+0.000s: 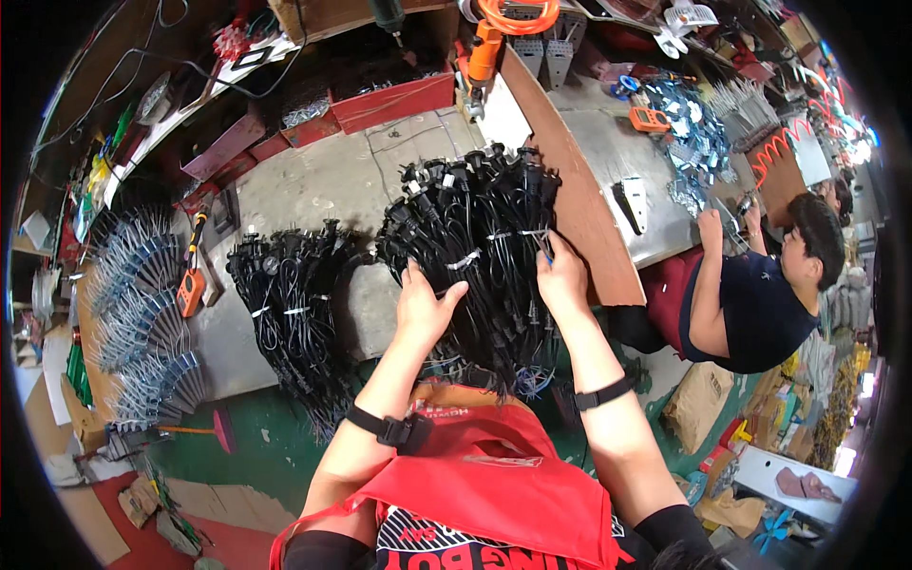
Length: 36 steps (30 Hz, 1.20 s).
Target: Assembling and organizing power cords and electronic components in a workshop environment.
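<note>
A large bunch of black power cords point(480, 256) with plugs lies at the table's front edge, gathered with pale ties, its lower ends hanging over. My left hand point(425, 302) rests against the bunch's left side, thumb spread away from the fingers. On the right side, my right hand point(564, 275) touches the cords with bent fingers. Something small with a blue part shows between those fingers, too small to name. A second bunch of black cords point(299, 313), also tied, lies to the left of my left hand.
Stacks of blue-grey parts with wire leads point(147, 323) stand at the left, near an orange meter point(192, 290). Red bins point(391, 103) line the back. An orange power tool point(484, 52) hangs above. A wooden divider point(584, 199) separates a co-worker point(760, 294) seated at right.
</note>
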{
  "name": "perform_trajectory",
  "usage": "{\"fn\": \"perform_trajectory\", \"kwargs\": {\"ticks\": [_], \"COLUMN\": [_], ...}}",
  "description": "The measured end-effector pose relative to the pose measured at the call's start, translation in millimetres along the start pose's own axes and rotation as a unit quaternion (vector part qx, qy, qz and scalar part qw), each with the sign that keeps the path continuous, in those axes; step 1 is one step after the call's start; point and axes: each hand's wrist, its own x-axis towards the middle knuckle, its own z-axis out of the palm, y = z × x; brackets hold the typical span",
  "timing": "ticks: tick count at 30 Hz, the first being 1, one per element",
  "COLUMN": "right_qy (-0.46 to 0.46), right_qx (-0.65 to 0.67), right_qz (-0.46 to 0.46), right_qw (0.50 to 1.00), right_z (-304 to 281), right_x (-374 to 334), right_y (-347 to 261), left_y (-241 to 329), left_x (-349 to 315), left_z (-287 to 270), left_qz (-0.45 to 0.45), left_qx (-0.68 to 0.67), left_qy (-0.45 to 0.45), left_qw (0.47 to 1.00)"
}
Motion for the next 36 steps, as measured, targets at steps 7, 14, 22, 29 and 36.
{"fn": "perform_trajectory", "kwargs": {"ticks": [7, 14, 22, 29, 36], "right_qy": [-0.011, -0.253, -0.246, -0.223, -0.224], "right_qx": [0.22, 0.564, 0.565, 0.588, 0.638], "right_qz": [0.057, 0.31, 0.351, 0.337, 0.33], "right_qw": [0.974, 0.722, 0.705, 0.7, 0.658], "right_z": [-24, -22, -5, 7, 5], "right_x": [-11, 0, 13, 16, 8], "right_y": [-13, 11, 9, 9, 10], "left_y": [-14, -38, -109, -137, -150], "left_x": [2, -14, -60, -103, -125], "left_z": [-2, -34, -66, -76, -89], "left_qz": [-0.01, 0.012, -0.027, -0.078, -0.091], "left_qx": [-0.046, -0.116, -0.158, -0.194, -0.203], "left_qy": [-0.037, -0.031, 0.027, 0.066, 0.083], "left_qw": [0.998, 0.993, 0.987, 0.976, 0.971]}}
